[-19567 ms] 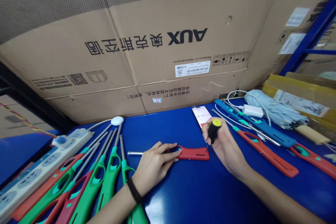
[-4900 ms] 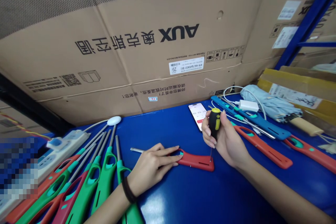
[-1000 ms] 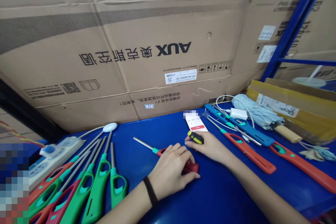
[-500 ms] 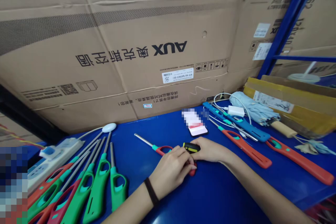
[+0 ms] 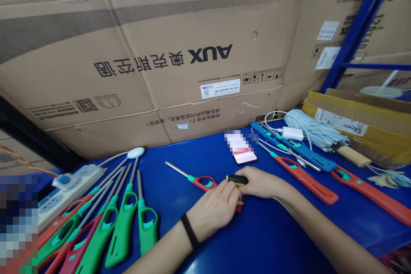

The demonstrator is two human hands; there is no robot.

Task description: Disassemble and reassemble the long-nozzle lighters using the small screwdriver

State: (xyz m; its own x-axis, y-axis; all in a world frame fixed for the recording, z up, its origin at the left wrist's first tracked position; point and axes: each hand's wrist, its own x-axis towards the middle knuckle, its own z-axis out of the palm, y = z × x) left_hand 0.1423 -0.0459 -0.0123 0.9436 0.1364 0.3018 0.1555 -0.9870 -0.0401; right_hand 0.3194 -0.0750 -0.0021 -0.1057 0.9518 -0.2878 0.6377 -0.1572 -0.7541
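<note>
At the middle of the blue table, my left hand is closed over a red lighter with a metal tube pointing to the back left. Part of the lighter's handle is hidden under my fingers. My right hand grips a black and yellow tool, held sideways just above the lighter and touching or close to my left fingers. The tool's tip is hidden behind my left hand. A phone with its screen lit lies just behind my hands.
Several green and red lighters lie at the left beside a white power strip. Red and blue lighters, a white charger, a light-blue umbrella and a yellow-taped box are at the right. A large carton stands behind.
The view has shifted slightly. The black and yellow tool has turned a little within my right hand's grip, showing more of its length. Both hands keep their holds.
</note>
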